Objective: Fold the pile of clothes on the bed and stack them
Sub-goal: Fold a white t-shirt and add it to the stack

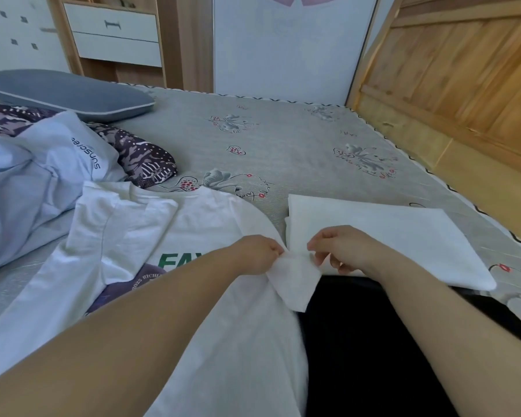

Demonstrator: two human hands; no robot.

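A white T-shirt (211, 230) with green lettering lies spread in front of me on the bed (283, 152). My left hand (260, 251) and my right hand (340, 246) both pinch a loose flap of this shirt's white cloth, close together, just above the bedding. A folded white garment (403, 236) lies flat to the right, partly under my right hand. At the left sits a heap of unfolded clothes: a pale blue garment (33, 176) with dark lettering and a dark patterned piece (145, 158).
A grey pillow (66, 91) lies at the back left. Behind the bed stand a wooden drawer unit (115, 34) and a white panel (289, 46); wooden boards (451, 85) line the right side. Dark fabric (358, 341) covers the near bed edge under my arms.
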